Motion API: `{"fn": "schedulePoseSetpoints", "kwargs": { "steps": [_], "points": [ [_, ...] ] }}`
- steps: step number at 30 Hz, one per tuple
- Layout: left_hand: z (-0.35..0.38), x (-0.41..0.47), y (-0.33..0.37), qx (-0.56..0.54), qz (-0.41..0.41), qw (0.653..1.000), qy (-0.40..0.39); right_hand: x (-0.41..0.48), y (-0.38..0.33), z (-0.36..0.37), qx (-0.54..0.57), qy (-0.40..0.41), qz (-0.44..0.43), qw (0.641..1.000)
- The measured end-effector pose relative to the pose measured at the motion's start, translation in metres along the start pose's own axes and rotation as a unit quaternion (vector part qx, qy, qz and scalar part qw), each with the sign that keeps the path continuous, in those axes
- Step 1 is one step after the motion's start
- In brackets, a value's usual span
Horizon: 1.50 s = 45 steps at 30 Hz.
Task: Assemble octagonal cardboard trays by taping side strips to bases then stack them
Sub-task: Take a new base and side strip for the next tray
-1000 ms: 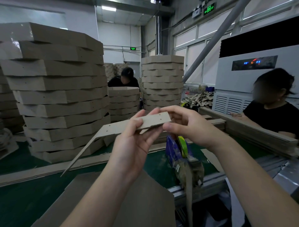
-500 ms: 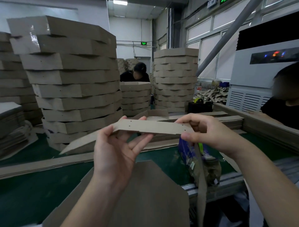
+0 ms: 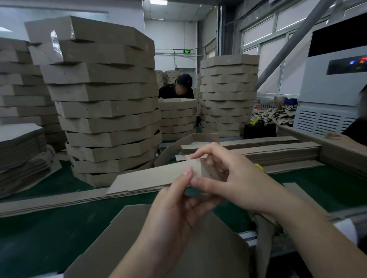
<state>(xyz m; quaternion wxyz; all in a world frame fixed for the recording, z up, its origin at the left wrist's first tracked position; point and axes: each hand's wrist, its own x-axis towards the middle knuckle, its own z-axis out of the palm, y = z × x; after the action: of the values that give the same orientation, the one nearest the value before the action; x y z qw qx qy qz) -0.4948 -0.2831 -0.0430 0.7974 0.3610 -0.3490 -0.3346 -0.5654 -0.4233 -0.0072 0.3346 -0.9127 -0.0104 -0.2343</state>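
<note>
- Done: many finished trays [image 3: 103, 111] stand stacked on the tabletop [image 3: 39, 228].
- Now: left hand [image 3: 178, 208] and right hand [image 3: 238, 178] both pinch 1 side strip [image 3: 155, 176], apparently folding it.
- Left: taping it to the base [image 3: 123, 238], then stacking.

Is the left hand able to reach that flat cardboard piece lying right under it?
Probably yes. The flat cardboard base lies uncovered just below the left hand, but that hand pinches the side strip and would need to let go first.

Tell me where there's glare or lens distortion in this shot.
Head view: glare whitens the top left of the nearest tray stack; the ceiling light is blown out; the wide lens leans that stack outward; the side strip looks fairly sharp.
</note>
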Motion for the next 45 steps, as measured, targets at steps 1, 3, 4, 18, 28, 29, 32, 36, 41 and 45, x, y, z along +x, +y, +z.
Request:
{"fn": "schedulePoseSetpoints", "kwargs": {
  "steps": [1,3,4,18,28,29,32,36,41,45],
  "points": [
    [-0.008,-0.001,0.001,0.002,0.000,1.000,-0.010,0.000,0.001,0.002,0.008,0.000,-0.009,1.000],
    [-0.029,-0.006,0.005,0.047,0.023,0.999,-0.006,-0.001,0.004,0.003,0.036,0.017,-0.014,0.999],
    [-0.043,-0.009,0.009,0.126,0.051,0.991,0.011,0.000,0.007,0.004,0.048,0.033,-0.009,0.998],
    [-0.135,-0.022,0.015,0.539,-0.026,0.822,0.181,0.004,0.037,0.032,0.120,0.011,0.028,0.992],
    [-0.124,-0.044,0.024,0.492,-0.014,0.843,0.216,-0.009,0.044,0.044,0.149,-0.040,0.033,0.988],
    [-0.123,-0.046,0.024,0.492,-0.010,0.843,0.219,-0.010,0.045,0.044,0.151,-0.041,0.030,0.987],
    [-0.122,-0.049,0.026,0.486,0.001,0.842,0.234,-0.013,0.046,0.043,0.155,-0.047,0.019,0.987],
    [-0.124,-0.053,0.027,0.485,0.004,0.841,0.240,-0.016,0.048,0.044,0.143,-0.054,0.009,0.988],
    [-0.128,-0.056,0.028,0.492,-0.001,0.837,0.239,-0.018,0.049,0.044,0.158,-0.064,0.011,0.985],
    [-0.130,-0.055,0.027,0.493,0.006,0.837,0.239,-0.018,0.048,0.043,0.173,-0.060,0.008,0.983]
  ]
}}
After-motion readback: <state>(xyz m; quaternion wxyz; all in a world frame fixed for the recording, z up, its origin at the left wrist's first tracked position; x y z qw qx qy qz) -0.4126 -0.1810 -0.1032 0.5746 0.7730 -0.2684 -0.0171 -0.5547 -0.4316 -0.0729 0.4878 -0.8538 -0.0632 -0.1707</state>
